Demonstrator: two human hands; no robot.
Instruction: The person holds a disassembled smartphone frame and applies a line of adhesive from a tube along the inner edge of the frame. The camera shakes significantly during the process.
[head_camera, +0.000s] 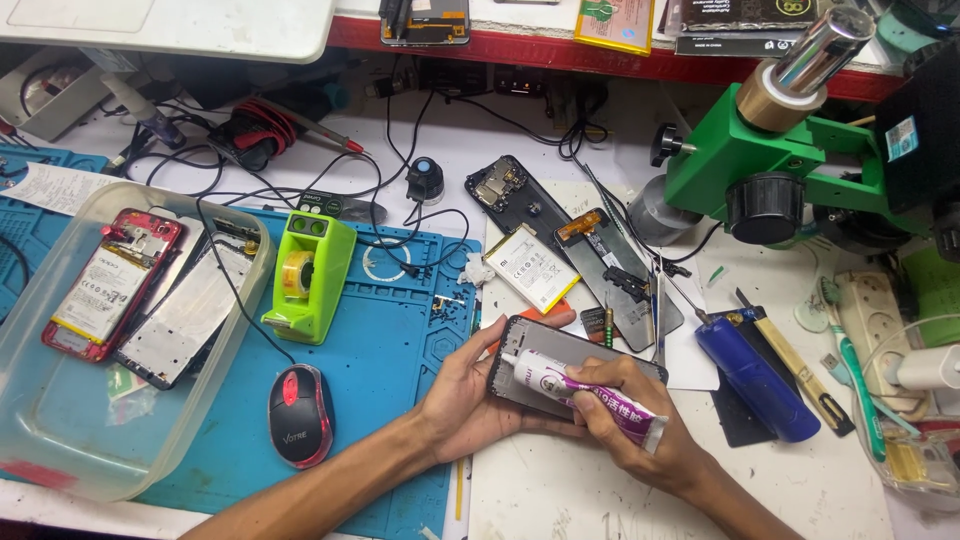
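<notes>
The right hand (640, 420) is closed around a white and purple glue tube (580, 395), its white nozzle tip pressed to the left end of a phone frame (560, 350). The left hand (465, 385) grips that frame from below and from the left, thumb laid along its upper edge, holding it just above the white work surface (560, 490) at the edge of the blue mat (400, 340).

Just behind the frame lie a white phone battery (530, 280), a dark phone back (505, 195) and a black display panel (615, 275), close together. To the right a blue cylinder (755, 380) rests on a black pad, with a yellow-handled blade (795, 360) beside it, and behind them stands a green microscope (775, 160).

On the mat to the left sit a black and red mouse (300, 415) and a lime green tape dispenser (305, 275) holding a yellow roll. Further left, a clear plastic tub (60, 450) contains a red opened phone (110, 295) with its battery showing, and a silver-grey phone chassis (190, 310) lying just beside it, both slanted the same way; some scraps of film lie on the tub's floor below them. A black cable runs over the tub's rim toward the mouse
</notes>
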